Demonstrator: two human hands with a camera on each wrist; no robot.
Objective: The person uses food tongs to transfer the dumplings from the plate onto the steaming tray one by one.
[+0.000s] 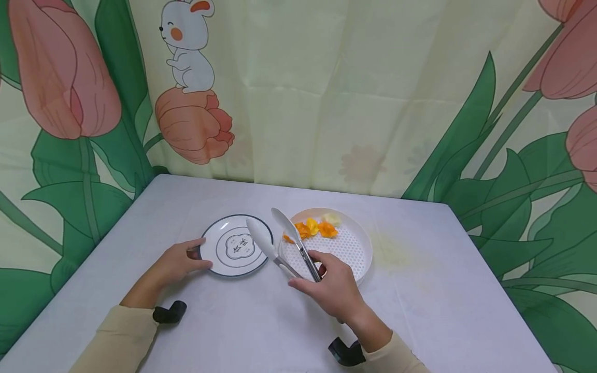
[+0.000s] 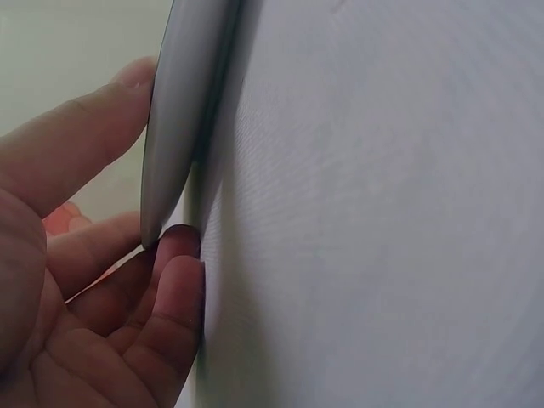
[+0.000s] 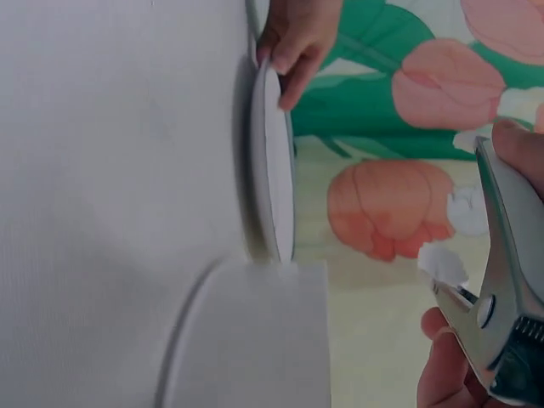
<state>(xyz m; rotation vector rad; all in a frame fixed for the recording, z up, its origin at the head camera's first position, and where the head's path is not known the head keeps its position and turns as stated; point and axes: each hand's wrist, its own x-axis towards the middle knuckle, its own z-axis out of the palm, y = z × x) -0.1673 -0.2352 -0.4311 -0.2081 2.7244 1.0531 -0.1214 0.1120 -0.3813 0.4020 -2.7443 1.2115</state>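
- Head view: your right hand (image 1: 333, 285) grips the tongs (image 1: 280, 239), tips apart above both plates.
- Your left hand (image 1: 179, 261) pinches the blue-rimmed plate (image 1: 219, 259) by its edge.

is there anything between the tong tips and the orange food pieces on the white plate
Nothing visible does. The tongs, held by the right hand, hang open just left of the orange pieces on the perforated plate.

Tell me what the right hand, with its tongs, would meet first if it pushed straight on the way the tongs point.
Likely the orange food pieces on the perforated white plate; the right hand aims the tongs up-left, though depth is unclear.
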